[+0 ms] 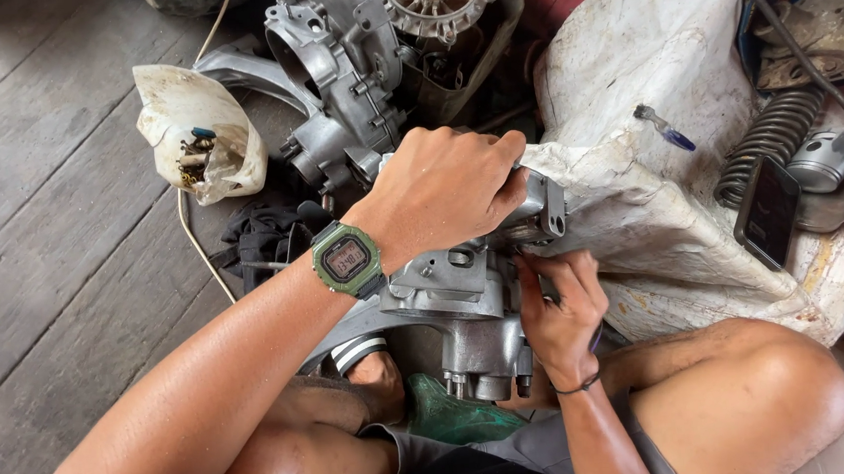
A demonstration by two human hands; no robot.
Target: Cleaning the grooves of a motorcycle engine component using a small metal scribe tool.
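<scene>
A grey metal engine casing rests between my knees on the wooden floor. My left hand, with a green wristwatch, is clamped over the casing's top edge and grips it. My right hand is curled against the casing's right side, fingers pressed in beside a bracket; whether it holds a small tool I cannot tell. A dirty white sack lies under and behind the casing.
A second engine case half and a finned rotor lie beyond. A white plastic bag of small parts sits at left. At right lie a coil spring, a piston, a dark phone and a blue pen.
</scene>
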